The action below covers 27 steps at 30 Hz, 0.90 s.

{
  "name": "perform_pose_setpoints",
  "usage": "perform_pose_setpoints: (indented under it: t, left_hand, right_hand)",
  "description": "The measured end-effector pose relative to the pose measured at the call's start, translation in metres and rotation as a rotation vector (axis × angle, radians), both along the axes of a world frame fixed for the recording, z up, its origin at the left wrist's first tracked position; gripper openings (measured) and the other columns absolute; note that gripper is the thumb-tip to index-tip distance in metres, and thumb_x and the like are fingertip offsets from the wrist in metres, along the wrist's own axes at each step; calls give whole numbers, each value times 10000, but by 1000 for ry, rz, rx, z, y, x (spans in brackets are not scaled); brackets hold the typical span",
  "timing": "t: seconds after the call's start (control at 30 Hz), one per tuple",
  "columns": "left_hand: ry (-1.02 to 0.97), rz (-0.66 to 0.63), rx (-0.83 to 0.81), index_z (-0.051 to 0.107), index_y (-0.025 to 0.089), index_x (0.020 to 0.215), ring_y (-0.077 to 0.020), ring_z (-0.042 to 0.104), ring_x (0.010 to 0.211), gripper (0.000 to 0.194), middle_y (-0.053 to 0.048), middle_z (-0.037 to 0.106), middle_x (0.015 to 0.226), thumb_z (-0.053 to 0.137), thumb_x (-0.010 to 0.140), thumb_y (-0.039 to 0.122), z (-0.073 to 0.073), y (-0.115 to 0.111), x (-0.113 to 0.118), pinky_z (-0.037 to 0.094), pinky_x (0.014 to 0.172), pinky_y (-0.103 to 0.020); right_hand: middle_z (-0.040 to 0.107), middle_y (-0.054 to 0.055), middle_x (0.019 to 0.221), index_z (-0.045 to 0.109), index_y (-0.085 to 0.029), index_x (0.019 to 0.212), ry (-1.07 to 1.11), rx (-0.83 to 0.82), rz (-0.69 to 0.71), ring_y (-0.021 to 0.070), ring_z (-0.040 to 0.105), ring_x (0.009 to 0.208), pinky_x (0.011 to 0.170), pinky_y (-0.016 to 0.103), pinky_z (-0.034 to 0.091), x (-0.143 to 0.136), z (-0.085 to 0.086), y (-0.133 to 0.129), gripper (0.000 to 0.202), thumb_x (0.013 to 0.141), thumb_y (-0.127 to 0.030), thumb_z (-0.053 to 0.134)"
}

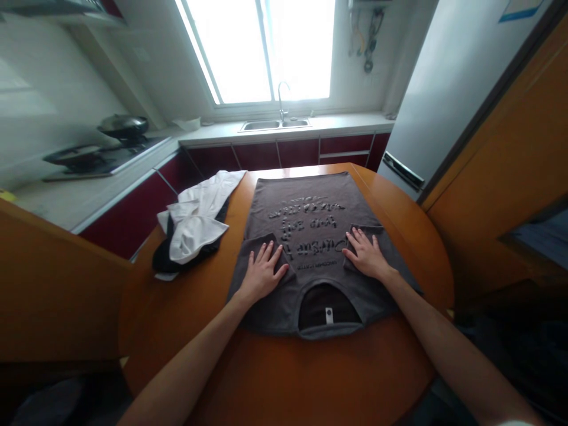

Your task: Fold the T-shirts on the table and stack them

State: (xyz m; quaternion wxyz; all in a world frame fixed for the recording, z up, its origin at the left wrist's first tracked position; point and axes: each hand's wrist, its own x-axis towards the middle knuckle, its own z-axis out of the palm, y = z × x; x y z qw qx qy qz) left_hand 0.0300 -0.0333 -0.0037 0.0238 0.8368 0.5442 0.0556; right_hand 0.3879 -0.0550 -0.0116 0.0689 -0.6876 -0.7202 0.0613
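A dark grey T-shirt with black lettering lies flat on the wooden table, its neckline towards me and its hem at the far side. Both short sleeves are folded inward over the front. My left hand rests open on the left sleeve, fingers spread. On the right sleeve my right hand lies flat, its fingers also spread. Neither hand grips the cloth. Inside the collar a small white label shows.
The rounded orange-brown table fills the foreground. White and black clothes lie heaped at its left edge. Behind stand a counter with a sink, a stove with a wok, and a fridge at the right.
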Motion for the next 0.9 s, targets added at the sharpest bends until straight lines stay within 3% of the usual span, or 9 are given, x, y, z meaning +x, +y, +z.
perform_pose_setpoints:
  t: [0.2,0.33,0.43,0.53,0.67,0.77,0.9]
  left_hand:
    - [-41,-7,23,348,231,1575,-328,179,1541,634,-126,245,1659,382,1020,535,-2,-2,0,157,1200,-644]
    - [-145,-49,56,358,291,1566,-348,174,1539,574,-101,268,1657,410,1028,483,6,-4,1,175,1172,-696]
    - [-268,-186,77,506,266,1479,-306,340,1477,487,-110,429,1570,467,1020,421,28,-9,1,289,1188,-589]
    - [-395,-392,-13,649,251,1332,-224,590,1233,378,-98,614,1350,534,997,380,56,-20,-1,472,1088,-394]
    - [-377,-543,-146,733,281,1199,-186,656,1008,284,-53,675,1117,573,985,378,81,-43,-14,545,910,-306]
    - [-285,-585,-173,762,291,1136,-193,652,948,242,-51,685,1031,610,968,376,81,-62,-34,544,858,-313]
    - [-214,-576,-141,770,277,1107,-194,645,948,214,-69,690,1036,633,958,348,71,-83,-68,541,857,-303]
  right_hand:
    - [115,135,1689,298,-198,1589,24,58,26,307,40,1560,1183,687,96,5,5,-1,661,1012,-517,349]
    - [178,132,1680,386,-230,1552,58,135,68,338,79,1553,1178,695,120,11,15,-11,612,990,-470,430]
    - [250,101,1664,495,-255,1479,119,219,147,316,142,1548,1194,649,177,15,24,-30,520,986,-419,463]
    - [337,87,1630,597,-249,1378,167,273,243,299,202,1536,1200,597,242,22,29,-59,433,980,-388,500]
    - [442,90,1567,678,-235,1264,207,309,329,301,294,1504,1192,555,314,38,31,-97,344,970,-357,547]
    - [501,87,1518,707,-242,1208,230,344,344,297,355,1475,1178,542,360,50,29,-119,293,965,-329,569]
    - [572,75,1445,741,-262,1127,219,378,366,295,433,1424,1140,531,424,63,22,-138,228,939,-305,619]
